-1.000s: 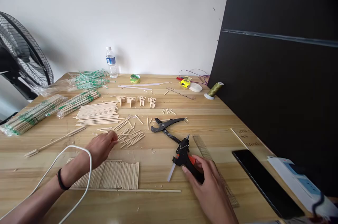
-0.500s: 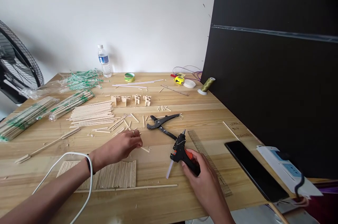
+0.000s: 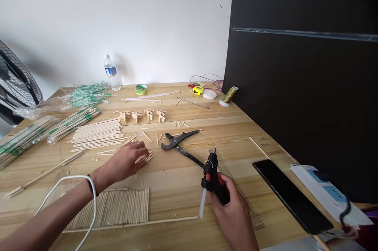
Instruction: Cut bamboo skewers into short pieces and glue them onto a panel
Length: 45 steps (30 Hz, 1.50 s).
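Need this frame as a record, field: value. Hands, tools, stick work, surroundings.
left hand: over short sticks; grip unclear
right hand: holding glue gun, nozzle pointing away from the person
stick panel: flat on table, partly hidden by left forearm
black cutter: on table, handles spread
far side: water bottle, tape measure, thread spool
right side: phone, power strip

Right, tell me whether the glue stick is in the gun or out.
Partly in: the glue stick juts from the back of the gun, its front end hidden.
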Tool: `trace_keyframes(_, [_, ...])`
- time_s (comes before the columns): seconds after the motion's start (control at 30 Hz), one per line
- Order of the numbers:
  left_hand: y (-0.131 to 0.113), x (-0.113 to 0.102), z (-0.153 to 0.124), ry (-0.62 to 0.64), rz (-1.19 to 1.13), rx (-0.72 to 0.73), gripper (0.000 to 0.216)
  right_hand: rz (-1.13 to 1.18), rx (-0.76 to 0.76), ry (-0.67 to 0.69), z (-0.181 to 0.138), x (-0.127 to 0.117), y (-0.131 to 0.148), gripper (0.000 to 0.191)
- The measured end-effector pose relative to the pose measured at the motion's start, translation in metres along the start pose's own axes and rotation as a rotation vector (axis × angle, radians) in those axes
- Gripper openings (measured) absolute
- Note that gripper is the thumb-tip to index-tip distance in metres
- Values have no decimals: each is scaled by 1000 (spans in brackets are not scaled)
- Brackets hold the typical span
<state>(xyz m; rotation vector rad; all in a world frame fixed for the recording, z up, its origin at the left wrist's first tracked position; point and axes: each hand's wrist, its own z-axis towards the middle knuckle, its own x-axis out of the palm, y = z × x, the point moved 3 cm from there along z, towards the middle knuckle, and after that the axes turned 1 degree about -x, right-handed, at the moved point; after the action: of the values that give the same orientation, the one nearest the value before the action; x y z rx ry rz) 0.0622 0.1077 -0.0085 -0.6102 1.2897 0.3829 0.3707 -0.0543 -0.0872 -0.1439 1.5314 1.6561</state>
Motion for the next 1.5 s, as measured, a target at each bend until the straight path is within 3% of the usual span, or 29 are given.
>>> trace_keyframes(0.23, [-11,19,5,53,112,-79,12,23,-18,62,2,-7,16,35])
trace_keyframes(0.47, [-6,20,13,73,158,-125,17,58,-32,63,2,-10,27,35])
trace_keyframes(0.6, [-13,6,13,87,91,-27,22,73,-29,56,1,-12,27,35])
trace_keyframes(0.73, [-42,-6,12,148,-27,162,20,83,-40,28,1,-15,25,33])
trace_keyframes(0.87, [-67,-3,9,182,-122,340,17,102,-38,19,-1,-17,21,31])
trace_keyframes(0.97, [-71,5,5,225,-145,382,21,102,-17,18,-2,-16,18,32])
trace_keyframes(1.1, [-63,10,0,199,-244,286,37,103,-8,19,-2,-14,16,33])
trace_keyframes(1.27, [-55,19,-5,169,-255,39,10,79,8,31,-3,-14,14,33])
trace_keyframes(1.5, [-61,22,-9,222,-283,-9,16,73,16,36,-3,-15,17,32])
